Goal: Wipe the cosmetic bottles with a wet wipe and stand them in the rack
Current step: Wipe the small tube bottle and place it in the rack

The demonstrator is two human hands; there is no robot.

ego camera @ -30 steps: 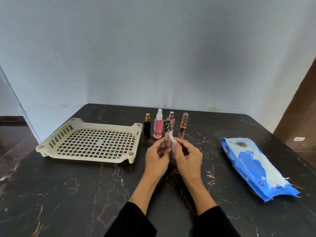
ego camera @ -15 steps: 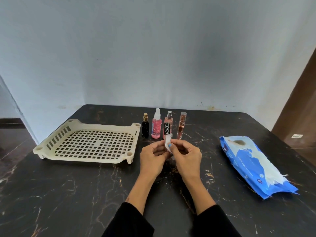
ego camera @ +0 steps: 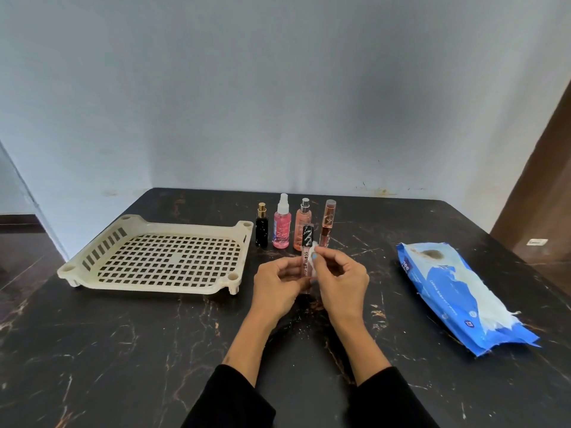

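Black marbled table (ego camera: 123,350), pale wall behind. Left hand (ego camera: 279,288) gripped clear lip gloss tube with black cap (ego camera: 306,257) upright; right hand (ego camera: 341,282) pinched small white wet wipe (ego camera: 314,267) against it. Wiping step, first item. Cream plastic grid rack (ego camera: 160,257) at left held nothing; four small bottles (ego camera: 292,225) waited behind. Next, likely: stand tube in rack, needing level placement.

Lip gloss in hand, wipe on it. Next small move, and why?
Probably slide the wet wipe down the lip gloss tube: the right hand pinches it near the cap, the left hand holds the tube upright, and the rack holds nothing yet.

Black sleeves (ego camera: 234,400) — blue-painted nail (ego camera: 314,257)
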